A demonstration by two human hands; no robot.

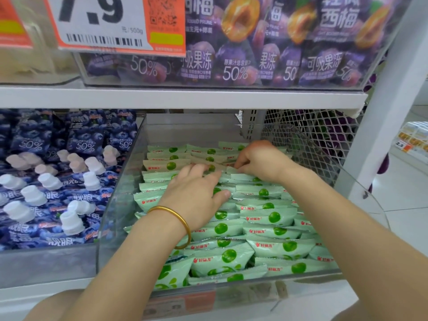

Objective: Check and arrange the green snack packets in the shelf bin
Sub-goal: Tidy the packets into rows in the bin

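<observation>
A clear plastic shelf bin [120,181] holds several pale green snack packets [273,218] with green fruit prints, lying in rows. My left hand [194,193], with a gold bangle on the wrist, rests palm down on packets in the bin's middle, its fingers reaching toward the back rows. My right hand [257,161] is further back, its fingers curled down onto a packet in a rear row [222,166]. Whether those fingers pinch the packet is not plain. The hands cover the packets beneath them.
A bin of blue pouches with white caps [46,188] sits on the left. The upper shelf [180,97] carries purple prune jelly pouches [254,42] and a price tag [111,22]. A white upright post [379,112] and wire mesh [312,135] stand on the right.
</observation>
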